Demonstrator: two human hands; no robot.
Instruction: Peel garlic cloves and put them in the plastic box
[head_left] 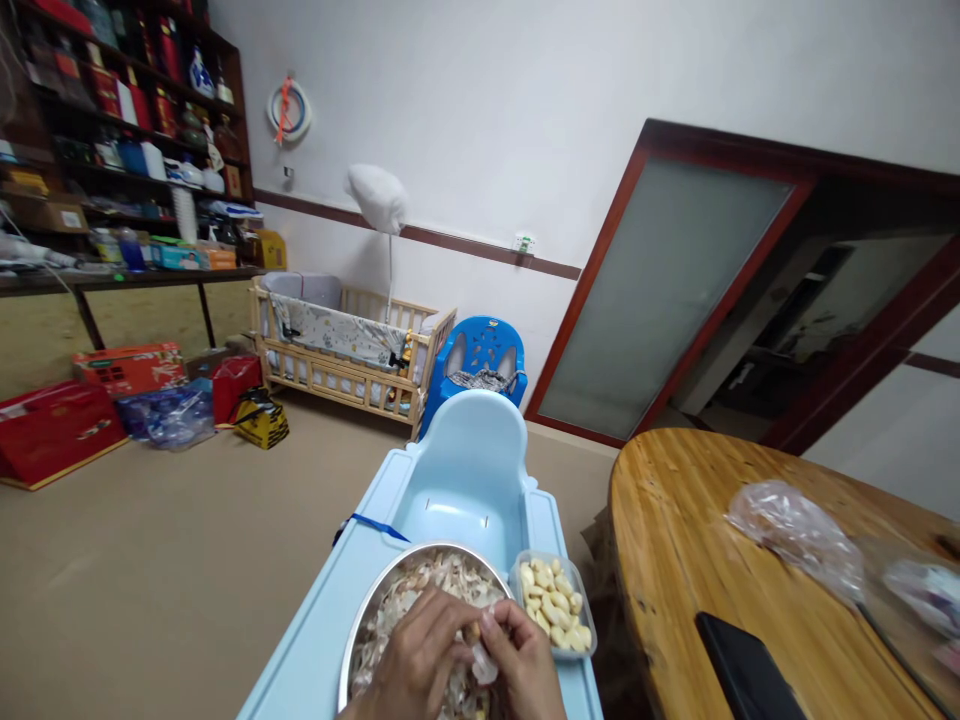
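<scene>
The person's left hand (420,645) and right hand (525,660) have their fingers pinched close around a small garlic piece (483,664), which sits between their tips, over a round metal bowl (349,640) of papery skins (450,574), near a box (592,628) of pale cloves (555,604).

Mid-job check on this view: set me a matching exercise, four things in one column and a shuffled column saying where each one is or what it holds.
1. Metal bowl
2. Clear plastic container
3. Black phone
4. Wooden crib

A. Lying on the wooden table
B. Holding papery peelings
C. Near the wall, beside the bright-blue chair
D. Holding pale peeled cloves

Right pairs: 1-B, 2-D, 3-A, 4-C
</scene>
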